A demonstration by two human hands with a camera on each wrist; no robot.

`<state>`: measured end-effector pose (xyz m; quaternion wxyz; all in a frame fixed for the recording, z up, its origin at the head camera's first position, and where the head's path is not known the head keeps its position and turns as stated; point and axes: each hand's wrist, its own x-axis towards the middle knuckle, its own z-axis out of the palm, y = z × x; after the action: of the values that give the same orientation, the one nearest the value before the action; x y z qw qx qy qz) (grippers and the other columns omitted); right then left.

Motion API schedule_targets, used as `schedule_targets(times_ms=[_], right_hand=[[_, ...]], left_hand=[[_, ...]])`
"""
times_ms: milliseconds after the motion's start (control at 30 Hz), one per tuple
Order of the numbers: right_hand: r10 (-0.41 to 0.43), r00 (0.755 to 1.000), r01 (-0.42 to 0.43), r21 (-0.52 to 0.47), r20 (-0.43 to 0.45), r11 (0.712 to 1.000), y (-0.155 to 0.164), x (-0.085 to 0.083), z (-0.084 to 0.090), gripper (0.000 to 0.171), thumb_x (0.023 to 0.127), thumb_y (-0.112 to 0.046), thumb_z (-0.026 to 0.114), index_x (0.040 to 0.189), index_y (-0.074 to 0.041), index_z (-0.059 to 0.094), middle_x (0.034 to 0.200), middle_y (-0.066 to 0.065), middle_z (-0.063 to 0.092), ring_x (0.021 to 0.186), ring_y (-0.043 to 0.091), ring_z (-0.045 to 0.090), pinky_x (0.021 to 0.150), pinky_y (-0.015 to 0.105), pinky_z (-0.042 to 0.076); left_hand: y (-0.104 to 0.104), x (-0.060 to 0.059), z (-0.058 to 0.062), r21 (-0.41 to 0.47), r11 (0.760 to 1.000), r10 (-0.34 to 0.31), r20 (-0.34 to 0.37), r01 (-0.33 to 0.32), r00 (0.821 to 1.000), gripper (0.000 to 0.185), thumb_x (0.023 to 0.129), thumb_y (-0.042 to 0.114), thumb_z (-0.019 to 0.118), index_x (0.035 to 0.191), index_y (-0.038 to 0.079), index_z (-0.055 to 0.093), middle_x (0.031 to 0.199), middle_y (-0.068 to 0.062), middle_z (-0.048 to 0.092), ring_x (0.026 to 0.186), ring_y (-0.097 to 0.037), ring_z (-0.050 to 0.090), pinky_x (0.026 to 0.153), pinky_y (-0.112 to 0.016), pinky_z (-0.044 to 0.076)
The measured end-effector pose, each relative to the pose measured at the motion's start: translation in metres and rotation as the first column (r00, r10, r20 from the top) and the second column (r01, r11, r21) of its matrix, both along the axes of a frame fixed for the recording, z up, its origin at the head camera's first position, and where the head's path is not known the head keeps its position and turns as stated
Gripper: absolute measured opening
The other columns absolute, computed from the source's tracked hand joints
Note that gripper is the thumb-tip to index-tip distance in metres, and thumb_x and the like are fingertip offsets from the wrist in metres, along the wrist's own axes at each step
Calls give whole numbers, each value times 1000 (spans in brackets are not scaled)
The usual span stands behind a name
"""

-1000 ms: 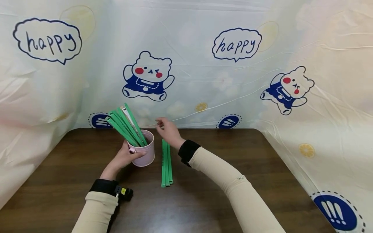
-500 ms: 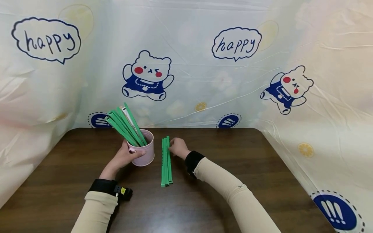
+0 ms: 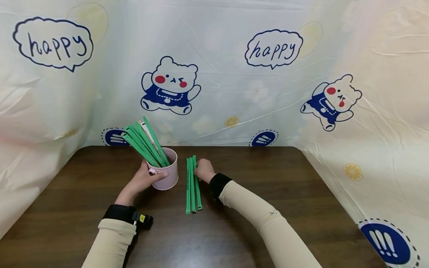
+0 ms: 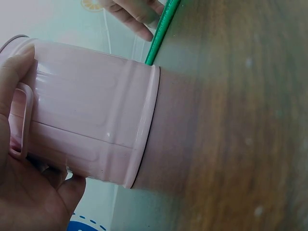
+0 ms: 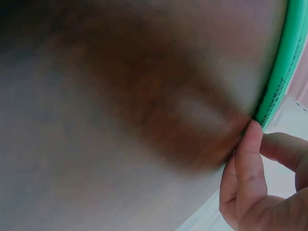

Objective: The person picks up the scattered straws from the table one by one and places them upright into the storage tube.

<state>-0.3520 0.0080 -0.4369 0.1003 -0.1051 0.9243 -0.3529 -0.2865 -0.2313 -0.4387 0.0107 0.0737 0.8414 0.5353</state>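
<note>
**A:** Green plastic strips [image 3: 192, 186], three flat ones side by side on the dark brown wooden table [image 3: 268, 178], running away from the person, just right of the pale pink metal mug [image 3: 166, 175]. Right hand [image 3: 203, 170] is at their far end, fingertips down against the rightmost strip, whose near end splays out a bit from the other two.

**B:** Is it actually gripping that strip, or just touching it?

**A:** Honestly can't tell from the head view. On the right wrist camera a fingertip [image 5: 252, 132] sits right against the green edge with the other fingers curled behind, but it's blurry, so pinch or plain touch, I can't say.

**B:** And the left hand?

**A:** Left hand [image 3: 142, 180] is wrapped round the pink mug, thumb over the front near the rim, fingers at the handle [image 4: 21, 120]. Clamped on it, mug standing upright on the table.

**B:** Anything in the mug?

**A:** A bunch of the same green strips [image 3: 144, 143], leaning up and to the left out of the rim. Behind the table is a plastic sheet printed with cartoon bears [image 3: 171, 87] and "happy" bubbles.
</note>
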Motion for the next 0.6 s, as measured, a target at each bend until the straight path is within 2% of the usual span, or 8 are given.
schedule_targets(times_ms=[233, 500, 533, 600], right_hand=[[24, 1000, -24, 25, 15, 999, 7, 1, 3, 61, 96, 3, 59, 52, -18, 23, 45, -3, 24, 43, 15, 46, 49, 24, 36], [-18, 999, 17, 35, 35, 999, 34, -7, 6, 61, 95, -1, 65, 52, -18, 25, 47, -6, 22, 42, 12, 47, 52, 24, 50], [-29, 999, 28, 25, 39, 999, 38, -7, 8, 57, 95, -2, 65, 54, -17, 29, 49, -5, 26, 44, 12, 48, 53, 25, 52], [-47, 998, 46, 6, 35, 999, 46, -8, 15, 38, 95, -2, 65, 62, -9, 48, 60, -1, 43, 50, 13, 53, 59, 29, 58]], left_hand=[[0, 0, 0, -1, 1000, -1, -11, 1, 1000, 105, 91, 19, 72, 157, -6, -5, 159, -38, 18, 147, -51, 25, 120, -66, 25], [0, 2, 0, -2, 1000, -4, -6, 4, 1000, 106, 91, 20, 72, 157, -6, -6, 160, -38, 16, 148, -52, 24, 120, -67, 25], [-1, 2, 0, -2, 1000, -6, -7, 6, 1000, 106, 91, 20, 72, 157, -6, -7, 160, -38, 15, 148, -52, 23, 119, -67, 25], [-1, 2, 0, -2, 1000, -10, -15, 10, 1000, 106, 91, 19, 72, 157, -6, -6, 160, -38, 16, 147, -52, 25, 118, -67, 27]])
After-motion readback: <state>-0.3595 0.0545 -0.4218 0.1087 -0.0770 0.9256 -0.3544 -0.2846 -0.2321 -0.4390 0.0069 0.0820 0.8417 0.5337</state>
